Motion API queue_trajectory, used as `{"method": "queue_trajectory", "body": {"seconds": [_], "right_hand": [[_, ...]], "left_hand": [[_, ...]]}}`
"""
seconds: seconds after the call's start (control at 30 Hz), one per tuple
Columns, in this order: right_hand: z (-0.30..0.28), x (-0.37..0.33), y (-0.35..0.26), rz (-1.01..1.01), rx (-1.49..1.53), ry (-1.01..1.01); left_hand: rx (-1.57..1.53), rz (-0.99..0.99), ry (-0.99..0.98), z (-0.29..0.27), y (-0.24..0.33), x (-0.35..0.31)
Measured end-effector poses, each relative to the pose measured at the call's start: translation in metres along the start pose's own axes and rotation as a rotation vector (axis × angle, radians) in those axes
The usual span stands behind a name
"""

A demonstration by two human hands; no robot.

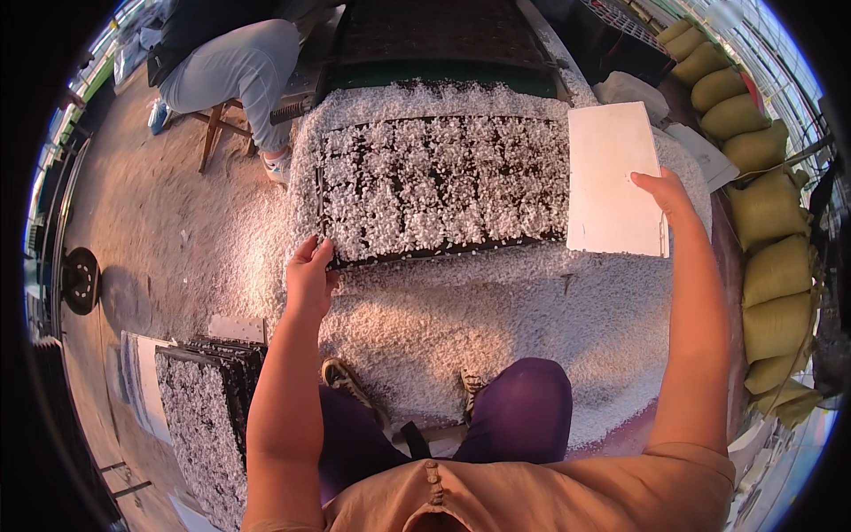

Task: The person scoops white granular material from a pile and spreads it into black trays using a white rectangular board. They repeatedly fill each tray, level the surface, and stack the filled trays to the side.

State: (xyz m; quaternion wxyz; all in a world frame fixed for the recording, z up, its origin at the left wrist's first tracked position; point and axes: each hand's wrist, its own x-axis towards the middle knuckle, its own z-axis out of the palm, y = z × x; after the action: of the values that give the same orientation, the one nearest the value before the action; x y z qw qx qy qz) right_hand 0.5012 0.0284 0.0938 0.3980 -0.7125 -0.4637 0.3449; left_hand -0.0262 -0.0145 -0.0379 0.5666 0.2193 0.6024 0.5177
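In front of me lies a black seedling tray (434,182) with many cells, strewn with white granules that look like perlite. My left hand (310,270) grips the tray's near left corner, thumb and fingers pinched on its edge. A flat white rectangular board (613,191) is in my right hand (665,195), thumb on its face and the other fingers hidden behind. The board stands at the tray's right end and covers part of it.
Heaped white granules (425,310) surround the tray and spread down toward my feet. Stacked filled trays (204,417) stand at lower left. Beyond the tray is a dark conveyor-like bed (434,35). A seated person (239,66) is at far left; full green sacks (771,208) line the right.
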Motion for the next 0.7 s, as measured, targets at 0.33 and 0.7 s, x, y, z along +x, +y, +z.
{"method": "queue_trajectory", "body": {"seconds": [0.33,0.7], "right_hand": [[-0.084,-0.025,0.014,0.32,0.506,0.066],[0.017,-0.028,0.067,0.318,0.763,-0.011]], "left_hand": [[0.155,0.175,0.018,0.009,0.055,0.052],[0.584,0.161,0.139,0.025,0.076,0.058]]}}
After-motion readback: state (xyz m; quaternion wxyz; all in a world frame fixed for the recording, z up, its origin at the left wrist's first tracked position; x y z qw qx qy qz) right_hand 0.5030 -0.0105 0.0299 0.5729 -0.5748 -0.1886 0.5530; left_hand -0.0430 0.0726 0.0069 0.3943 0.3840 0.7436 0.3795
